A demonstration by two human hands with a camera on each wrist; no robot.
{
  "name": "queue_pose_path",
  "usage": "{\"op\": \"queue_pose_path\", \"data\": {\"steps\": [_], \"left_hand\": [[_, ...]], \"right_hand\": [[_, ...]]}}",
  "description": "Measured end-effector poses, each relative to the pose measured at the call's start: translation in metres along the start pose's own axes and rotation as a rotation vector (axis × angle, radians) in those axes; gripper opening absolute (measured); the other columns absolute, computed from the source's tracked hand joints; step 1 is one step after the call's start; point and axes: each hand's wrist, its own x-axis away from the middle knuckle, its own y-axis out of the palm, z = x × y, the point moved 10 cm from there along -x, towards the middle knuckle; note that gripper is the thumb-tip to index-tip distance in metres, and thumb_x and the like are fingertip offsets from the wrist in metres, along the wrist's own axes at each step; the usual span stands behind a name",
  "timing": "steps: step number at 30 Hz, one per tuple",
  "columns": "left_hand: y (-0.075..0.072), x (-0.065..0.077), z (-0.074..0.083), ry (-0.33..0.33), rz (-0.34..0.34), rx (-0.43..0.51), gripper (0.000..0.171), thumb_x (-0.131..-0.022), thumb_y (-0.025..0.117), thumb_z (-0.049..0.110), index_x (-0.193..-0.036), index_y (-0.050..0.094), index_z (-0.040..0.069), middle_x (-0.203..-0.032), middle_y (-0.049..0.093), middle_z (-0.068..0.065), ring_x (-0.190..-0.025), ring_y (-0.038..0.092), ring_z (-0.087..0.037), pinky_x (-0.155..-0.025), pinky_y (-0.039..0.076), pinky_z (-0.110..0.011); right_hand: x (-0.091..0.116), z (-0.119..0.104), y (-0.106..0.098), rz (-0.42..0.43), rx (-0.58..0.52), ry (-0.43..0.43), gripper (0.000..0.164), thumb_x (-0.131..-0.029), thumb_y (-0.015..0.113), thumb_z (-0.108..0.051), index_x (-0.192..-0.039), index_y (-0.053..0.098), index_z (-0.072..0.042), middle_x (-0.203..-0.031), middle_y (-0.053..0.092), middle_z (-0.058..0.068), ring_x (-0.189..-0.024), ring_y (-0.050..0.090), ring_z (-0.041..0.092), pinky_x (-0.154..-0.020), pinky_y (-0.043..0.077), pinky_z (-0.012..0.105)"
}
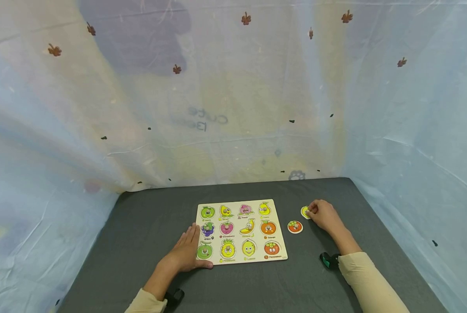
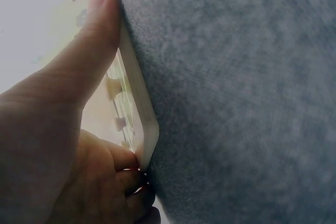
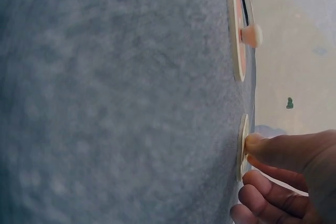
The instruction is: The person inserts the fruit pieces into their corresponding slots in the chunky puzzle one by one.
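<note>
A wooden fruit puzzle board (image 1: 237, 238) lies flat, with rows of pictured fruits and small knobs on them. My left hand (image 1: 184, 252) rests at its near left corner, fingers extended along the left side and thumb at the front edge. To the right of the board, my right hand (image 1: 327, 216) pinches a yellow puzzle piece (image 1: 305, 212) between thumb and fingers. In the right wrist view this piece (image 3: 242, 148) is close to the dark cloth, its knob hidden by the fingertips. A round orange-red puzzle piece (image 1: 295, 227) lies between the board and my right hand, knob up.
Dark grey cloth (image 1: 159, 217) covers the table. Pale printed sheeting (image 1: 233, 108) hangs behind it and along both sides. Dark straps sit at both wrists, the right strap (image 1: 329, 261) showing a green patch.
</note>
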Motion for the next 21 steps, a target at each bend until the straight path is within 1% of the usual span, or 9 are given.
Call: {"op": "queue_pose_path", "data": {"steps": [3, 4, 8, 11, 16, 21], "left_hand": [[-0.002, 0.001, 0.002, 0.011, 0.0, 0.01, 0.145, -0.074, 0.09, 0.069, -0.167, 0.013, -0.011, -0.175, 0.008, -0.032, -0.163, 0.01, -0.049, -0.132, 0.012, -0.063], [-0.002, 0.001, 0.002, 0.007, -0.004, 0.007, 0.145, -0.074, 0.09, 0.069, -0.167, 0.012, -0.011, -0.176, 0.008, -0.032, -0.163, 0.009, -0.048, -0.132, 0.011, -0.062], [0.004, -0.003, -0.005, 0.008, 0.01, -0.022, 0.144, -0.076, 0.088, 0.071, -0.169, 0.011, -0.008, -0.177, 0.006, -0.029, -0.164, 0.008, -0.046, -0.133, 0.012, -0.06], [0.006, -0.007, -0.01, 0.013, 0.029, -0.02, 0.145, -0.074, 0.089, 0.071, -0.168, 0.012, -0.008, -0.177, 0.007, -0.029, -0.164, 0.009, -0.047, -0.132, 0.013, -0.06], [0.008, -0.011, -0.014, 0.014, 0.037, -0.026, 0.145, -0.073, 0.09, 0.071, -0.168, 0.014, -0.009, -0.177, 0.008, -0.029, -0.164, 0.01, -0.047, -0.132, 0.013, -0.061], [0.007, -0.009, -0.012, 0.006, 0.026, -0.025, 0.145, -0.073, 0.09, 0.07, -0.168, 0.013, -0.008, -0.177, 0.007, -0.028, -0.164, 0.009, -0.046, -0.133, 0.013, -0.06]], "right_hand": [[0.0, -0.001, 0.0, 0.0, 0.002, 0.002, 0.013, -0.099, 0.076, -0.011, -0.097, 0.071, 0.001, -0.088, 0.067, 0.011, -0.078, 0.063, 0.024, -0.072, 0.055, 0.049], [-0.001, -0.002, 0.0, 0.002, 0.003, 0.001, 0.013, -0.099, 0.076, -0.011, -0.097, 0.071, 0.001, -0.088, 0.066, 0.011, -0.078, 0.062, 0.024, -0.071, 0.055, 0.049], [0.0, -0.006, -0.001, 0.019, -0.002, -0.003, 0.013, -0.099, 0.076, -0.012, -0.098, 0.072, 0.0, -0.089, 0.066, 0.011, -0.078, 0.062, 0.023, -0.071, 0.054, 0.048], [0.001, -0.011, 0.0, 0.032, -0.015, -0.007, 0.012, -0.099, 0.077, -0.013, -0.1, 0.072, -0.001, -0.091, 0.065, 0.01, -0.08, 0.062, 0.023, -0.072, 0.054, 0.047], [0.001, -0.022, 0.0, 0.047, -0.032, -0.023, 0.012, -0.099, 0.077, -0.012, -0.102, 0.073, -0.001, -0.092, 0.064, 0.01, -0.081, 0.06, 0.022, -0.072, 0.053, 0.045], [0.001, -0.036, 0.0, 0.064, -0.043, -0.049, 0.012, -0.099, 0.078, -0.012, -0.103, 0.073, -0.002, -0.092, 0.063, 0.009, -0.082, 0.061, 0.022, -0.074, 0.053, 0.044]]}}
